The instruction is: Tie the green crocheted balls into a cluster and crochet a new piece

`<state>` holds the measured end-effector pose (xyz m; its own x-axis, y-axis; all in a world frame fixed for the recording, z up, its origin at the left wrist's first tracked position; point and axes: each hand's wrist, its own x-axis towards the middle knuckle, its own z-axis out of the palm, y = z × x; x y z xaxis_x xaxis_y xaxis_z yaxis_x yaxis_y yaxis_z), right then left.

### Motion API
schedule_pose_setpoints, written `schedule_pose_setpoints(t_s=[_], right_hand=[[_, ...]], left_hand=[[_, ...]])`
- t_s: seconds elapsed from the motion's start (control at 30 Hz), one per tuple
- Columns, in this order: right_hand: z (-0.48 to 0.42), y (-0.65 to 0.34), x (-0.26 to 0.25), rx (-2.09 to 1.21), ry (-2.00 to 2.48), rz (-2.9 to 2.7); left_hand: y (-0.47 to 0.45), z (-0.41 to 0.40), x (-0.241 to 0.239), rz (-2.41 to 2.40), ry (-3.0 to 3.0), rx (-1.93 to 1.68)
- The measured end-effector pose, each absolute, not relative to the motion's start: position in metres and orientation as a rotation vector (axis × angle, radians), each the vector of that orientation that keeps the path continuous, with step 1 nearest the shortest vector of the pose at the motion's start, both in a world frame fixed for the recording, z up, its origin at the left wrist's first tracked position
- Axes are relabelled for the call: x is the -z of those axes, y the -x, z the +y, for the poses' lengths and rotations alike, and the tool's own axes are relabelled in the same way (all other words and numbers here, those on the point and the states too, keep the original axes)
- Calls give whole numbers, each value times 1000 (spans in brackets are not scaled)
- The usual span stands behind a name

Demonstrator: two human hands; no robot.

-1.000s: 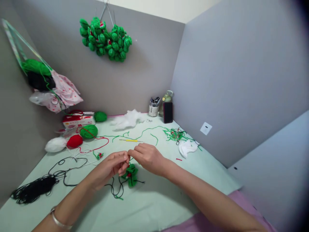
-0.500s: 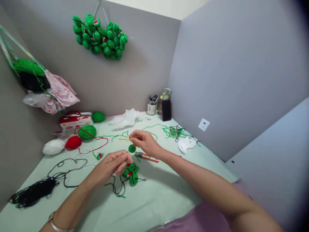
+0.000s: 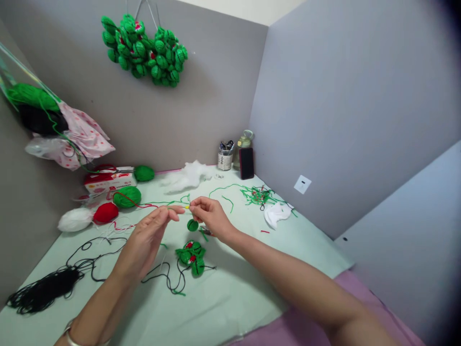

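My left hand (image 3: 149, 235) is above the table with thumb and fingers pressed together, fingertips pointing right; whatever is in them is too small to make out. Close to those tips, my right hand (image 3: 212, 217) is closed in a pinch, its contents hidden. Between the fingertips shows a small yellow piece of a crochet hook (image 3: 187, 207); I cannot tell if it is held. Below is a small round green crocheted piece (image 3: 192, 225). Thread snips (image 3: 206, 231) are mostly covered by my right hand. Nearer me lies a green crocheted cluster (image 3: 192, 254) with red bits and black cords.
At left are green (image 3: 127, 197), red (image 3: 105, 213) and white yarn balls (image 3: 75, 219), and a black cord bundle (image 3: 46, 288). White stuffing (image 3: 189, 175), a pen jar (image 3: 225, 158), a phone (image 3: 247, 163) and yarn scraps (image 3: 259, 194) sit farther back. Green crocheted bunches (image 3: 144, 53) hang above.
My left hand has moved up and left, off the green round piece. My right hand has shifted slightly left and down, now covering much of the snips. The view has turned slightly.
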<state>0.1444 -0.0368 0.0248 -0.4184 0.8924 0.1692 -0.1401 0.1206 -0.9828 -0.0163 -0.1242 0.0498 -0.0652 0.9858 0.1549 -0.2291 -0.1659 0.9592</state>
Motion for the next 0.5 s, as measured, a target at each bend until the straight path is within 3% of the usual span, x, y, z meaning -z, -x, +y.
schedule_pose_setpoints(t_s=[0.2, 0.3, 0.5], right_hand=[[-44, -144, -24, -1328, 727, -1481], [-48, -143, -21, -1228, 727, -1534], [-48, -145, -21, -1138, 741, -1543]], left_hand=[[22, -119, -43, 772, -834, -1468], [17, -118, -37, 905, -858, -1386], [9, -121, -20, 1094, -1244, -868]])
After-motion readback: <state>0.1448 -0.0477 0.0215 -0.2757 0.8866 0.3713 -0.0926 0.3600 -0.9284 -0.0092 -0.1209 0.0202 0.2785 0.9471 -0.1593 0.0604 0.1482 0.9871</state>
